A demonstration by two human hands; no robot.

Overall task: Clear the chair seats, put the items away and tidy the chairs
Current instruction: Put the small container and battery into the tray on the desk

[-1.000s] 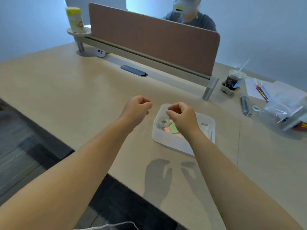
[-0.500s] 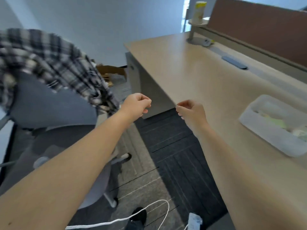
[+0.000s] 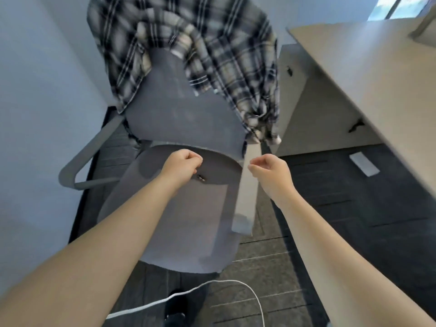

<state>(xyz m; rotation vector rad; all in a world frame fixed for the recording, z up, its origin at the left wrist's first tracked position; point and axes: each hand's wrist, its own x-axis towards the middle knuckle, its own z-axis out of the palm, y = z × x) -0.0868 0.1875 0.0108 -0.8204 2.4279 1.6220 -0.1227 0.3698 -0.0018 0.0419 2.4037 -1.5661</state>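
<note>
A grey office chair [image 3: 188,223] stands in front of me, its seat facing me. A black-and-white plaid shirt [image 3: 226,55] hangs over its backrest. One small dark object [image 3: 201,178] lies on the seat near the back. My left hand [image 3: 182,167] hovers just above that object with its fingers curled in and nothing visible in it. My right hand [image 3: 271,172] is also loosely fisted, held over the chair's pale right armrest [image 3: 247,190], and looks empty.
A beige desk [image 3: 368,74] runs along the right, with a cabinet [image 3: 306,109] beneath it. A white cable [image 3: 188,296] loops over the dark carpet near my foot. A white slip [image 3: 364,164] lies on the floor under the desk. Left is a pale wall.
My view has swung from the desk and its plastic tray to the chair. Both fisted hands now hang over the seat rather than the tray.
</note>
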